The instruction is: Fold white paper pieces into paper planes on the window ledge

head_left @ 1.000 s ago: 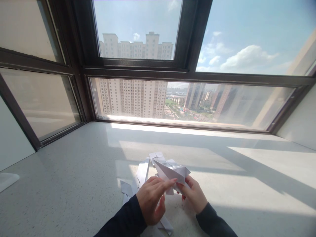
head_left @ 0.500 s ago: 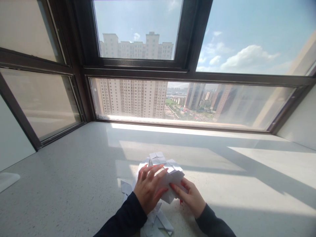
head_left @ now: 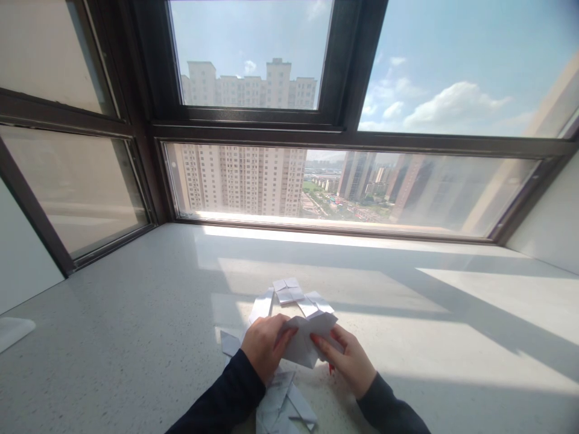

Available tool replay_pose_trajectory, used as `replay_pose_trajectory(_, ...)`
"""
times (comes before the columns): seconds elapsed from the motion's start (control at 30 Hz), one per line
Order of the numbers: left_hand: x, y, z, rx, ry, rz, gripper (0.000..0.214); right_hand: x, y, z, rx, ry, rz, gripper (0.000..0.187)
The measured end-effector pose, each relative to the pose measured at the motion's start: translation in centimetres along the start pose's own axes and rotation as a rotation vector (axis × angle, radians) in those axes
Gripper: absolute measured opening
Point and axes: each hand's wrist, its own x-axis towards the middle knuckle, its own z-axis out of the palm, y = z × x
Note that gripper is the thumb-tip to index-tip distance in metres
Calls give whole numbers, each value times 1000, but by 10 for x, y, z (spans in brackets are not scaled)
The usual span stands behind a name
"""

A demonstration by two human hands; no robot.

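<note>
A folded piece of white paper [head_left: 304,345] is held up between both hands, creased down its middle. My left hand [head_left: 266,343] pinches its left side, thumb in front and fingers behind. On the right side, my right hand [head_left: 346,355] grips it with the thumb on the near face; most of its fingers are hidden behind the paper. Just beyond lie more folded white papers: a squarish one [head_left: 288,290], one at the right [head_left: 315,303] and one at the left [head_left: 262,305]. Nearer me, several folded paper pieces [head_left: 284,404] lie in a loose pile under my left wrist.
The speckled white sill [head_left: 136,337] carries bands of sunlight and shadow. A dark window frame [head_left: 325,232] borders its far edge. At the far left sits a white object [head_left: 15,331], partly cut off. Another folded paper [head_left: 230,342] lies left of my left hand.
My left hand has gone from spread fingers over the paper to a pinch on its left side. The right hand keeps its hold. The papers behind are now less covered.
</note>
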Motion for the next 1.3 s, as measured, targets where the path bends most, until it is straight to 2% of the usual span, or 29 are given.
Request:
replay_pose_trajectory(0.3, -6, -2, 7, -66, -151, 74, 23, -2, -3, 0, 28, -99, -45, 31)
replay_pose_trajectory(0.57, -5, 0, 7, 0, -148, 100, 25, -1, 0, 1, 20, -91, -7, 38)
replay_pose_trajectory(0.77, -4, 0, 8, 41, -130, 59, 27, -1, -6, -1, -58, -44, 19, 53)
replay_pose_trajectory(0.87, -5, -1, 8, 15, -154, 59, 26, -1, -6, -1, -11, -80, 11, 48)
replay_pose_trajectory(1.0, -6, -1, 8, -12, -186, 62, 25, -3, -2, 3, 35, -40, 0, 36)
replay_pose_trajectory(1.3, -5, -2, 8, -83, -176, 21, 26, -3, -5, 0, 23, -11, -42, 33)
